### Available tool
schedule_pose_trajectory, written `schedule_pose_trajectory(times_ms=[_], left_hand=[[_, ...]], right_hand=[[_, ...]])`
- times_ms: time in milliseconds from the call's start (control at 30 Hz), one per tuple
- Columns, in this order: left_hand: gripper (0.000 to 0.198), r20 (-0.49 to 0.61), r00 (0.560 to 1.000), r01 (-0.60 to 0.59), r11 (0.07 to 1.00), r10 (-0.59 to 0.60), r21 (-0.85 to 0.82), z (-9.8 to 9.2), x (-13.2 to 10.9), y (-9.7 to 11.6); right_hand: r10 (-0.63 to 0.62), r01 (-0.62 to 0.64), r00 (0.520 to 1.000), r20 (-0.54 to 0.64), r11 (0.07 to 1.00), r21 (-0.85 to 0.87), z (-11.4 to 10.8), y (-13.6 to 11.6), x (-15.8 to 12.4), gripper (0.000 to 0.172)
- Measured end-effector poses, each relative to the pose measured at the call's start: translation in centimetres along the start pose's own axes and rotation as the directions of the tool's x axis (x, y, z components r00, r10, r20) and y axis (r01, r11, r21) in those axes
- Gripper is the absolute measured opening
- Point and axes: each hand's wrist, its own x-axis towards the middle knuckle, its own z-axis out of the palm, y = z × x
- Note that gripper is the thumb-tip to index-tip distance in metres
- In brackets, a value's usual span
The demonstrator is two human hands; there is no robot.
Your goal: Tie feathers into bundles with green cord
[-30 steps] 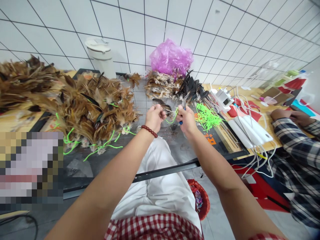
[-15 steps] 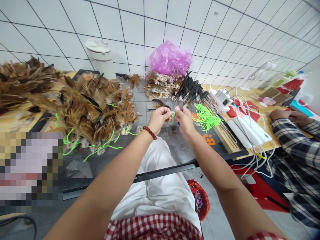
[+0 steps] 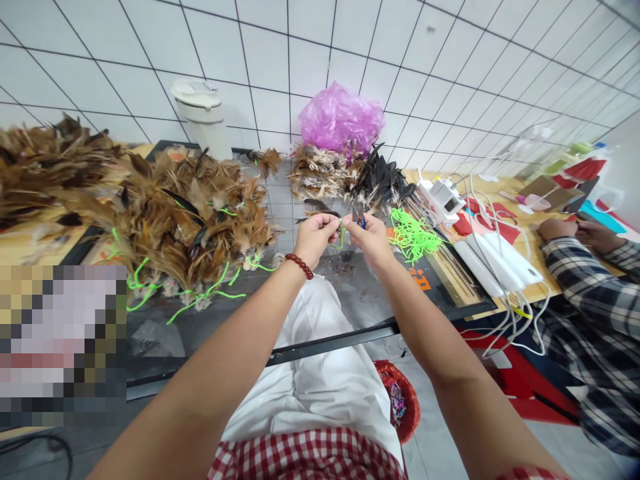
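My left hand (image 3: pixel 314 236) pinches a small bunch of dark feathers (image 3: pixel 319 207) and one end of a neon green cord (image 3: pixel 342 235). My right hand (image 3: pixel 371 239) is closed on the cord's other end, with a blue-handled tool (image 3: pixel 363 224) tucked in its fingers. Both hands meet above the dark cutting mat (image 3: pixel 350 293). A red bead bracelet (image 3: pixel 299 264) circles my left wrist.
Tied brown feather bundles (image 3: pixel 190 220) with green cords cover the mat's left. Loose feathers (image 3: pixel 345 177) and a pink plastic bag (image 3: pixel 341 119) lie behind. Green cords (image 3: pixel 413 233), white chargers (image 3: pixel 495 260) sit right. Another person's plaid sleeve (image 3: pixel 595 280) rests far right. A red bin (image 3: pixel 400 393) stands below.
My hands have drawn together from a spread position. The green cord between them is now short and bunched at the feather stems.
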Motion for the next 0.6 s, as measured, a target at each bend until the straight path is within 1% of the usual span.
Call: schedule_pose_trajectory(times_ms=[167,267,333,400,533,600], left_hand=[[0.014,-0.025,1.000,0.015,0.999,-0.016,-0.031,-0.10,-0.07,0.22],[0.017,0.004,1.000,0.022,1.000,-0.022,-0.012,-0.08,-0.23,0.39],[0.018,0.023,1.000,0.016,1.000,-0.016,0.023,0.00,-0.35,0.44],[0.018,0.020,1.000,-0.008,0.998,0.006,0.057,0.08,-0.39,0.38],[0.015,-0.029,0.996,-0.075,0.991,0.079,0.114,0.06,-0.08,0.03],[0.013,-0.059,0.992,-0.100,0.986,0.108,0.133,-0.04,0.17,-0.13]], right_hand=[[0.003,-0.002,1.000,-0.017,0.998,0.060,-0.07,0.18,0.16,0.040],[-0.005,0.006,1.000,-0.003,0.999,0.051,-0.06,0.26,0.18,0.040],[-0.010,0.010,1.000,0.003,1.000,0.019,-0.04,0.39,0.18,0.040],[-0.019,0.019,1.000,0.008,0.999,-0.029,-0.08,0.59,0.19,0.039],[-0.072,0.074,0.997,0.018,0.987,-0.145,-0.39,0.87,0.22,0.037],[-0.077,0.083,0.996,0.035,0.974,-0.210,-0.58,0.79,0.09,0.036]])
